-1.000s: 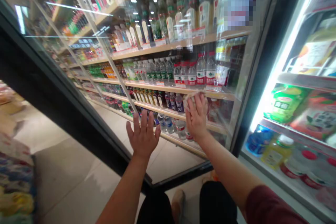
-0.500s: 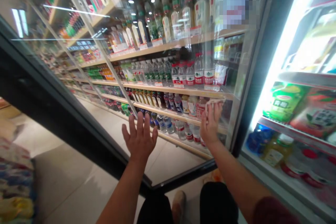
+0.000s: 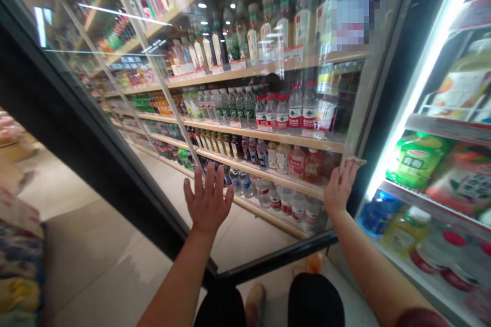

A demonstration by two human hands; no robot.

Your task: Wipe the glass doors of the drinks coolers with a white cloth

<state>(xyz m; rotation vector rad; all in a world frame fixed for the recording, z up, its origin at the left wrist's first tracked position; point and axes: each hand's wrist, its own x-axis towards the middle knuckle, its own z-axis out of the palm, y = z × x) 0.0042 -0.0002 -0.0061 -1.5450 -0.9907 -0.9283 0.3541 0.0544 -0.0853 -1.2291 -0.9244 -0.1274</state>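
An open glass cooler door [image 3: 249, 122] swings out in front of me, reflecting store shelves of bottles. My left hand [image 3: 209, 202] is spread flat against the lower part of the glass, fingers pointing up. My right hand [image 3: 340, 186] presses a small pale cloth [image 3: 353, 162] against the glass near the door's right, hinged edge. Only the cloth's top edge shows above my fingers.
The door's black frame [image 3: 276, 260] runs along the bottom and down the left side. To the right, the lit cooler interior [image 3: 422, 163] holds green, yellow and blue bottles on shelves. Packaged goods [image 3: 19, 260] sit at the far left. My dark-trousered knees and a shoe are below.
My right hand has slid the cloth rightward across the glass, from the middle toward the hinged edge. My left hand has stayed flat on the glass in about the same place.
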